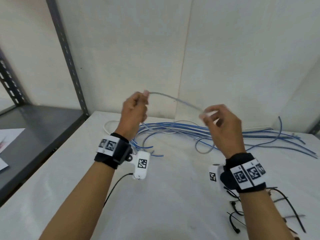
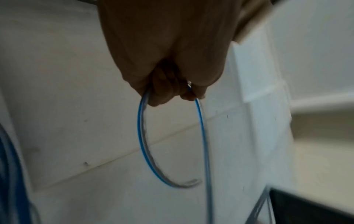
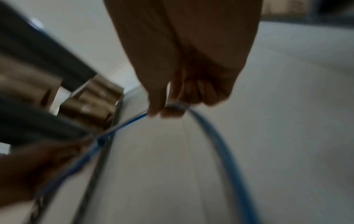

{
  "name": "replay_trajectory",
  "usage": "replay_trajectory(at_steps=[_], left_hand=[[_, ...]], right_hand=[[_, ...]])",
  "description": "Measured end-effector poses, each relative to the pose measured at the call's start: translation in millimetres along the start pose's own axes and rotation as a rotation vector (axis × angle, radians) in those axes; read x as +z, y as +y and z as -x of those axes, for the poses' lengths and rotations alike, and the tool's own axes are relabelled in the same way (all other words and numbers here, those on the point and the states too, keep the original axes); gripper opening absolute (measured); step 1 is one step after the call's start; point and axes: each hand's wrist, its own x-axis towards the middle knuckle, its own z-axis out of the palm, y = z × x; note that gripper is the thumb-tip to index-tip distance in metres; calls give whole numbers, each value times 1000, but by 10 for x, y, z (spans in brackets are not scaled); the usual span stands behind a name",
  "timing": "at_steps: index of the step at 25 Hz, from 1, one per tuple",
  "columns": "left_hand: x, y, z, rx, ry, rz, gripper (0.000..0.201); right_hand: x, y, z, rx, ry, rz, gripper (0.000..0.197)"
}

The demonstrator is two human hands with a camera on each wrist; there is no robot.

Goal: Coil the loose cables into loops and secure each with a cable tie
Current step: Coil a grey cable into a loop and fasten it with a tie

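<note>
Both hands were raised above the desk, the left hand pinching one blue-and-white cable and the right hand pinching the same cable farther along, so it arched between them. The springy cable could probably slip a pinch and snap open, or its hanging part could snag the loose cables heaped behind. The desk was white, with black cable ties at its right, a grey shelf to its left, and white walls behind.

Both raised, left grip and right grip curl closed, pinching
</note>
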Motion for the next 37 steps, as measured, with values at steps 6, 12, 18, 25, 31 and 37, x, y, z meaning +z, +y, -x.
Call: replay_trajectory(at_steps=[6, 12, 18, 25, 31, 37], left_hand=[[-617, 89, -270, 22, 334, 356, 38], [-326, -145, -106, 25, 208, 302, 38], [-215, -102, -44, -1, 207, 326, 38], [-106, 67, 42, -13, 174, 209, 42], [77, 68, 133, -85, 323, 445, 39], [281, -3, 214, -109, 375, 492, 38]], right_hand=[[-41, 590, -49, 174, -284, 395, 20], [252, 108, -57, 279, 63, -920, 22], [512, 291, -23, 404, -71, -628, 18], [515, 393, 1, 332, -135, 130, 53], [587, -279, 130, 204, -108, -456, 36], [672, -349, 186, 205, -138, -534, 20]])
